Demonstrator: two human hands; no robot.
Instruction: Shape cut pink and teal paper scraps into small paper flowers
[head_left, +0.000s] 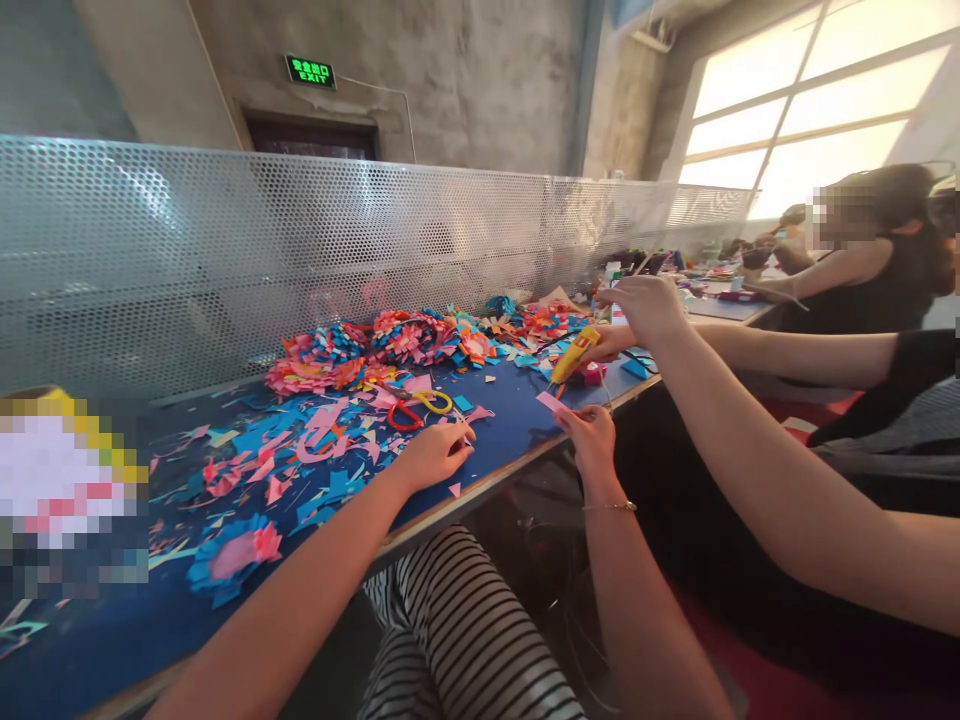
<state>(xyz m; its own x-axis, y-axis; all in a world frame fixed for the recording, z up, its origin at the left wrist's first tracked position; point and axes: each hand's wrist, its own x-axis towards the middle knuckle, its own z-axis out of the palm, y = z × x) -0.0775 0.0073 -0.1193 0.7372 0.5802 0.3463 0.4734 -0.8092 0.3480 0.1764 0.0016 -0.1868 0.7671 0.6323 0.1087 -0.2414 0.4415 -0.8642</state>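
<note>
My right hand [591, 440], with a bracelet at the wrist, pinches a small pink paper strip [551, 402] just past the table's front edge. My left hand [439, 455] rests at that edge with its fingers curled; whatever they may hold is too small or hidden. Just beyond the left hand lie scissors [420, 405] with one red and one yellow handle loop. Close to the pink strip, a neighbour's hand [611, 342] grips a yellow glue gun [576, 355], nozzle tilted down. Pink and blue paper scraps [322, 435] surround the scissors.
Layered paper flowers [412, 338] are heaped along a perforated metal divider [300, 230]. A blue and pink paper flower [234, 558] lies on the blue table [112, 650] at left. The neighbour's other arm [750, 460] reaches across from the right. Another person [877, 260] sits farther back.
</note>
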